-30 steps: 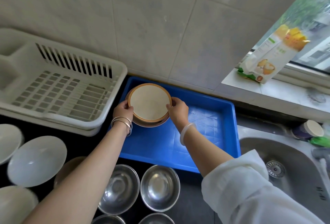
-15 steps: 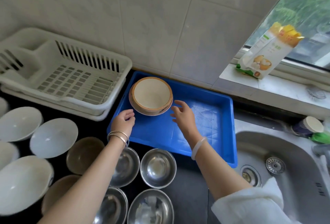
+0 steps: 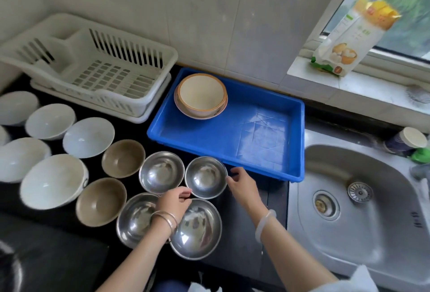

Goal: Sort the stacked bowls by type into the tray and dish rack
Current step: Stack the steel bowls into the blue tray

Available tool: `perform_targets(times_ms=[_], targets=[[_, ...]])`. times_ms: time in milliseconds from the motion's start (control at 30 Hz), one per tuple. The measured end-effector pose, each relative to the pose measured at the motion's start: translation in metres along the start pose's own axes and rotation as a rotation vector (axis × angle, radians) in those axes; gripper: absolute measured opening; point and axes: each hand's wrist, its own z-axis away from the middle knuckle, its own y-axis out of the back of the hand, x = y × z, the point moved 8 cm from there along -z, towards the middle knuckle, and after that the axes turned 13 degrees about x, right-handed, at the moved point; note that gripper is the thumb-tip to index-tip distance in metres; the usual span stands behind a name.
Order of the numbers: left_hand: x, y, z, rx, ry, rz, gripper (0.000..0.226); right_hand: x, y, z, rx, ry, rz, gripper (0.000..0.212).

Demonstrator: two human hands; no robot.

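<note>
A cream bowl with an orange rim [image 3: 200, 96] sits nested in another in the far left corner of the blue tray [image 3: 267, 152]. On the dark counter stand several steel bowls; the nearest to the tray is one steel bowl [image 3: 206, 177]. My left hand [image 3: 173, 199] touches its left rim and my right hand [image 3: 240, 183] its right rim, fingers apart. Two brown bowls [image 3: 123, 158] and several white bowls [image 3: 88, 137] stand to the left. The white dish rack [image 3: 97, 68] holds nothing.
A steel sink [image 3: 363, 210] lies to the right of the tray. A carton [image 3: 351, 40] leans on the windowsill. A small jar [image 3: 409, 139] and a green item stand by the sink's far edge. A tiled wall runs behind.
Both hands let go of the cream bowls in the tray and drew back to the steel bowl near the tray's front edge. The camera tilted down.
</note>
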Motion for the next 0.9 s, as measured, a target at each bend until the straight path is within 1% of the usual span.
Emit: perform_targets(times_ms=[33, 100, 167, 233, 500, 633, 767, 900], targets=[[0.000, -0.003, 0.004, -0.012, -0.011, -0.020, 0.029, 0.003, -0.005, 0.001, -0.032, -0.035, -0.030, 0.035], [0.001, -0.002, 0.006, 0.018, -0.040, -0.097, 0.026, 0.005, -0.011, 0.001, -0.061, -0.079, -0.094, 0.036], [0.003, 0.004, 0.007, 0.073, -0.056, -0.189, 0.023, 0.005, -0.014, 0.000, -0.070, -0.111, -0.156, 0.028], [0.003, 0.004, 0.007, 0.080, -0.049, -0.207, 0.026, 0.005, -0.013, -0.001, -0.067, -0.118, -0.189, 0.017], [0.000, 0.000, 0.003, 0.041, -0.055, -0.209, 0.021, 0.010, 0.020, 0.011, 0.010, -0.093, -0.194, 0.025], [0.001, -0.002, 0.002, 0.038, -0.010, -0.138, 0.015, 0.015, 0.042, 0.016, 0.040, -0.074, -0.173, 0.028], [0.004, -0.008, 0.002, 0.034, 0.053, 0.013, 0.010, 0.014, 0.063, 0.018, 0.078, -0.061, -0.204, 0.022], [0.007, -0.019, 0.001, 0.024, 0.114, 0.173, 0.011, 0.013, 0.072, 0.025, 0.085, -0.048, -0.202, 0.022]])
